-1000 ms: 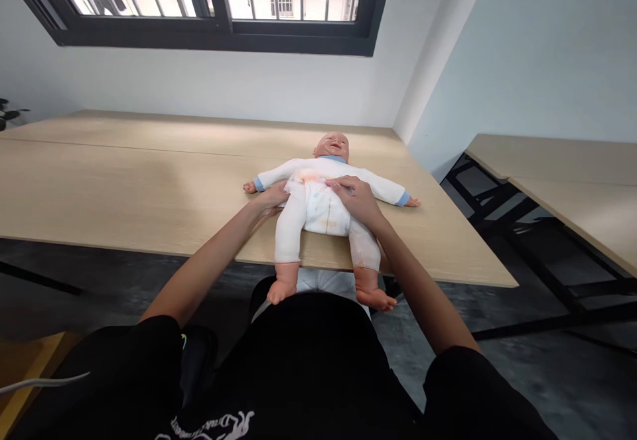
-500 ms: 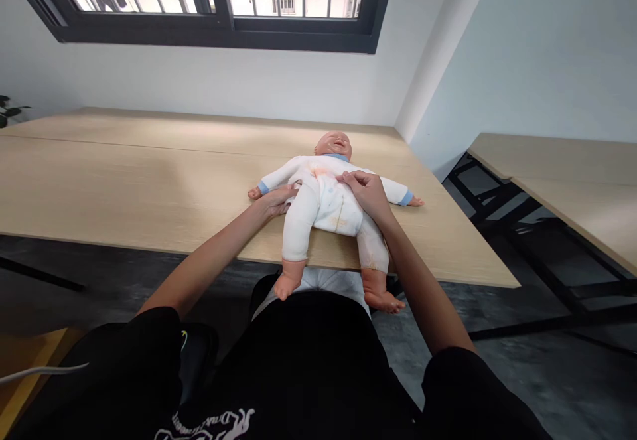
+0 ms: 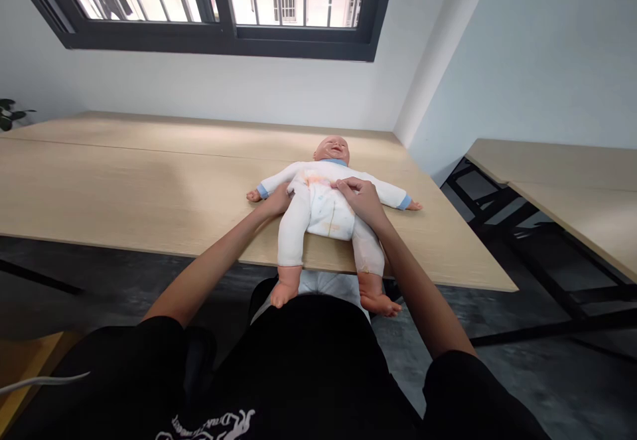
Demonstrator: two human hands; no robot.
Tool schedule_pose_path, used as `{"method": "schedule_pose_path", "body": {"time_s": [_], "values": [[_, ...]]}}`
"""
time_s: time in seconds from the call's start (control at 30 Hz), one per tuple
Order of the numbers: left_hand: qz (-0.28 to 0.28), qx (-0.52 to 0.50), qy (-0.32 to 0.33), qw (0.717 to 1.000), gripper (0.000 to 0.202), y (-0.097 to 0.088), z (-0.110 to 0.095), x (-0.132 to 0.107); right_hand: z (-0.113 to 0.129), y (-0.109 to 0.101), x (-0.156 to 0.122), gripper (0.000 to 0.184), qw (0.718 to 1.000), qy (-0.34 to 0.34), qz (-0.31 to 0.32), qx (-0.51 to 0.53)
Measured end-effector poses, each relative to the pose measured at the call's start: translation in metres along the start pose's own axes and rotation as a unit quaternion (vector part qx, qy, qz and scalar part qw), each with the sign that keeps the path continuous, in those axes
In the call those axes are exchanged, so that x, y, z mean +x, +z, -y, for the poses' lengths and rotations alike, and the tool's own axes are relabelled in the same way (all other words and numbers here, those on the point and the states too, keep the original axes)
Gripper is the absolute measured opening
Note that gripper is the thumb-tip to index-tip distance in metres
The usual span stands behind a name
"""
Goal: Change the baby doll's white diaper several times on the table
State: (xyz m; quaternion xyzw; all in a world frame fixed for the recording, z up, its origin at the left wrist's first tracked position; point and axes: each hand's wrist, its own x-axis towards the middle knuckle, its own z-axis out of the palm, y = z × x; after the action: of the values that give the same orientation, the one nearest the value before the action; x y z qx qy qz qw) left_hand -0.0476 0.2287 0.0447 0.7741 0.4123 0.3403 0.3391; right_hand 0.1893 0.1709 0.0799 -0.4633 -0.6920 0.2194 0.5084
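A baby doll [image 3: 378,186] in a white suit with blue cuffs lies on its back, head away from me, legs hanging over the table's near edge. Around its hips is a white diaper [image 3: 329,214] with a yellowish line down the front. My right hand [image 3: 362,200] is closed, thumb and fingers pinching the diaper's upper front edge. At the doll's hip on the left of the view, my left hand [image 3: 279,201] grips the diaper's side; its fingertips are partly hidden there.
The doll lies near the right end of a light wooden table [image 3: 149,188]. A second table [image 3: 572,168] stands across a gap on the right. Beyond the far edge are a wall and a barred window [image 3: 298,35]. A yellow surface with a pale cable [image 3: 44,381] is at lower left.
My left hand has shifted slightly inward and up against the diaper's side. The diaper's left flap lies closer to the waist. My right hand keeps its pinch, and the view has tilted a little.
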Motion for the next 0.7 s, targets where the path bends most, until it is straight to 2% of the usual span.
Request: {"method": "schedule_pose_path", "body": {"time_s": [0.13,0.2,0.33,0.53,0.6,0.7], "values": [[-0.029,-0.029,0.034,0.999,0.02,0.003,-0.012,-0.003,-0.003,0.001,0.001,0.027,1.0,-0.01,0.0,-0.015],[-0.019,-0.05,0.055,0.997,0.024,0.001,-0.017,-0.005,-0.003,0.001,0.001,0.026,1.0,-0.008,-0.001,-0.02],[0.065,-0.073,0.06,0.993,0.037,-0.011,-0.02,-0.012,-0.003,0.001,0.001,0.027,1.0,-0.009,-0.01,-0.018],[0.182,-0.036,-0.028,0.982,0.024,-0.021,-0.013,-0.018,-0.004,0.0,0.001,0.027,1.0,0.004,-0.009,-0.029],[0.2,-0.021,-0.019,0.979,0.024,-0.019,-0.013,-0.018,-0.004,0.0,0.001,0.027,0.999,0.004,-0.01,-0.031],[0.182,0.002,0.03,0.983,0.027,-0.014,-0.015,-0.019,-0.004,0.001,0.001,0.028,0.999,-0.002,-0.009,-0.035]]}}
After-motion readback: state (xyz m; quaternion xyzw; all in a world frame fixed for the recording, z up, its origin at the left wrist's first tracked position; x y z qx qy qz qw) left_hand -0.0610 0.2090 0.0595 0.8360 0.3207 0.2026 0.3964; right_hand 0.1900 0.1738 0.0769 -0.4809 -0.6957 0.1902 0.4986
